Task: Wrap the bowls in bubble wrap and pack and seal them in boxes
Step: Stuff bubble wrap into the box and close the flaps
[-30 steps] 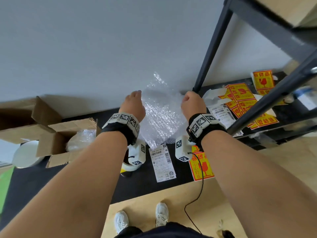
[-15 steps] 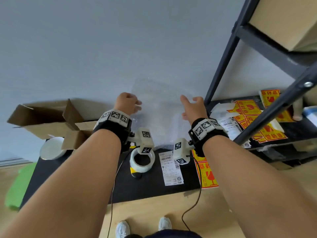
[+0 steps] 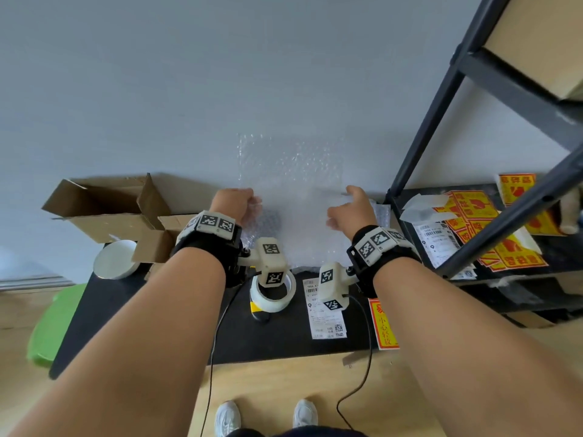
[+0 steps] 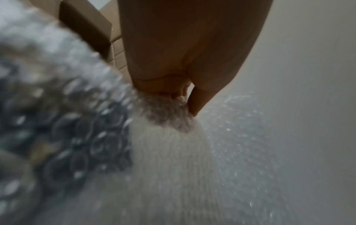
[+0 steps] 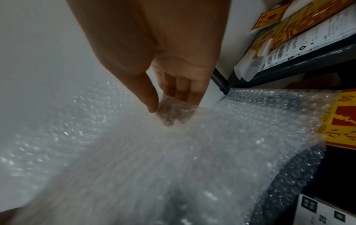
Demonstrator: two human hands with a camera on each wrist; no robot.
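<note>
A clear sheet of bubble wrap (image 3: 290,171) hangs spread in front of the grey wall. My left hand (image 3: 244,201) pinches its left edge, and in the left wrist view the bubble wrap (image 4: 221,152) is bunched between thumb and curled fingers (image 4: 179,94). My right hand (image 3: 345,203) pinches the right edge; in the right wrist view the thumb (image 5: 148,97) lies in front of the sheet (image 5: 154,152) and the fingers behind it. A white bowl (image 3: 115,258) stands on the black table (image 3: 132,323) at the left, beside an open cardboard box (image 3: 107,203).
A tape roll (image 3: 273,294), a shipping label (image 3: 326,313) and a yellow-red fragile sticker (image 3: 383,326) lie near the table's front. More bubble wrap (image 3: 380,212) lies under the sheet. A black shelf frame (image 3: 426,121) with more stickers (image 3: 467,212) stands at the right.
The sheet was crumpled between my fists a second ago. My hands have moved apart and it is now stretched flat and held higher against the wall.
</note>
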